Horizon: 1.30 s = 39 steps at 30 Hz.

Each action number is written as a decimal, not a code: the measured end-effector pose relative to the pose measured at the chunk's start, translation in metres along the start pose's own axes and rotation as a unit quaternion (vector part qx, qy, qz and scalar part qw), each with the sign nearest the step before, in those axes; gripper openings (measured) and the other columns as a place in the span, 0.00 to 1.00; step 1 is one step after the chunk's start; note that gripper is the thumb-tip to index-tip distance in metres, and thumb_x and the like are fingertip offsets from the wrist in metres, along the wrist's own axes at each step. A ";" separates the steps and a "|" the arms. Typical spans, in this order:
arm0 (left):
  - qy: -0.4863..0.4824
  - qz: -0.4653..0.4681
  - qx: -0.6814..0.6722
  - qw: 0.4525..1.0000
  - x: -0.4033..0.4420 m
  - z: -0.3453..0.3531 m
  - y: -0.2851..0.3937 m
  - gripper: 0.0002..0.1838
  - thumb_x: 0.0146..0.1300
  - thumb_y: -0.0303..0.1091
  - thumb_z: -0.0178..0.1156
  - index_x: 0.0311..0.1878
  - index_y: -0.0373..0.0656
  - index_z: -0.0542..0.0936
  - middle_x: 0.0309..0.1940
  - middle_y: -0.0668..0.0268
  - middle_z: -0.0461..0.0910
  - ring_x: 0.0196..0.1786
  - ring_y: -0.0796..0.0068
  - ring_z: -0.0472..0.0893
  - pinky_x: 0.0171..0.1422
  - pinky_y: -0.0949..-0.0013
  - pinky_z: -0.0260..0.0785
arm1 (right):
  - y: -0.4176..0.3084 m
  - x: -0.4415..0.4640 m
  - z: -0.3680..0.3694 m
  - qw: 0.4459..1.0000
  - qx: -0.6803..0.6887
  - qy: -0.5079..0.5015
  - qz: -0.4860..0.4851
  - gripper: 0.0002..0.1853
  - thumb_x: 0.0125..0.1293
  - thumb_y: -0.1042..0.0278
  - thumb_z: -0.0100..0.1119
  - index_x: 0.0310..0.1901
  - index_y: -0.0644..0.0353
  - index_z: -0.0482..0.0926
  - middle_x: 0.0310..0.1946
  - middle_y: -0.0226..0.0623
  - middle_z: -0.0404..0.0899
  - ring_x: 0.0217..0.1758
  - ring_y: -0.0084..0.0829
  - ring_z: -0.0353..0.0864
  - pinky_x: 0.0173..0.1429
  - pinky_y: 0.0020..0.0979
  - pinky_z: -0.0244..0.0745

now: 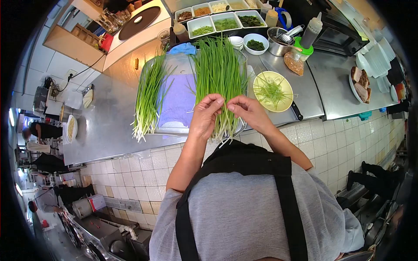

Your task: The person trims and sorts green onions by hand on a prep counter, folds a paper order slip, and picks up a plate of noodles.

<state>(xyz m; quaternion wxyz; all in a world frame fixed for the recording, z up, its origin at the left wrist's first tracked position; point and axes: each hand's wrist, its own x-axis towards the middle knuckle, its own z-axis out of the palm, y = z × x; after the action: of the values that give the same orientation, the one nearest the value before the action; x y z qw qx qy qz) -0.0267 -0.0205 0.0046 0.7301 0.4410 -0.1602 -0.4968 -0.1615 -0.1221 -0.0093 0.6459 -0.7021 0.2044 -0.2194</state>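
Over the lower part of a large bunch of green chives [220,65], my left hand [208,114] and my right hand [249,112] are close together. Each has thumb and index finger pinched; what lies between the fingertips is too small to make out. The chives rest on a metal tray [172,131], white ends toward me. A smaller bunch of chives [149,93] lies at the tray's left side, with a purple cloth [177,99] between the bunches. Right of my right hand, a yellow bowl [285,103] holds thin green scraps.
A knife [297,111] lies beside the bowl, its black handle near the counter edge. Behind stand topping containers [226,22], a white bowl of greens [255,45], a metal pot [278,47] and a squeeze bottle [311,31]. Other people are at far left and right.
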 end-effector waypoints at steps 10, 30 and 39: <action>-0.015 0.031 -0.040 0.999 0.003 0.010 -0.013 0.05 0.60 0.28 0.59 0.39 0.42 0.76 0.35 0.64 0.80 0.36 0.79 0.77 0.41 0.78 0.68 | -0.003 -0.005 -0.011 0.991 0.105 -0.057 0.056 0.08 0.61 0.67 0.58 0.36 0.63 0.76 0.28 0.24 0.73 0.29 0.14 0.69 0.35 0.18 0.65; -0.082 -0.101 -0.078 0.989 -0.012 0.006 -0.016 0.05 0.63 0.27 0.54 0.42 0.43 0.73 0.33 0.61 0.76 0.28 0.75 0.74 0.25 0.79 0.62 | -0.008 -0.005 -0.086 0.914 -0.342 0.195 -0.101 0.10 0.55 0.75 0.59 0.40 0.59 0.79 0.37 0.36 0.77 0.33 0.29 0.76 0.38 0.27 0.70; -0.071 -0.134 -0.023 0.988 -0.016 0.014 -0.019 0.05 0.63 0.29 0.55 0.40 0.42 0.72 0.30 0.65 0.76 0.25 0.79 0.72 0.22 0.82 0.57 | -0.035 0.001 -0.064 0.888 -0.301 0.233 -0.258 0.10 0.52 0.71 0.63 0.38 0.54 0.81 0.37 0.32 0.71 0.36 0.31 0.72 0.41 0.30 0.67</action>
<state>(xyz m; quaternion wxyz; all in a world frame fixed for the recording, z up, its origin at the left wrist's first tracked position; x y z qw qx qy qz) -0.0547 -0.0154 0.0009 0.6536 0.4055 -0.1400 -0.6235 -0.1966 -0.1720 0.0297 0.2579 -0.8196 0.2167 -0.4634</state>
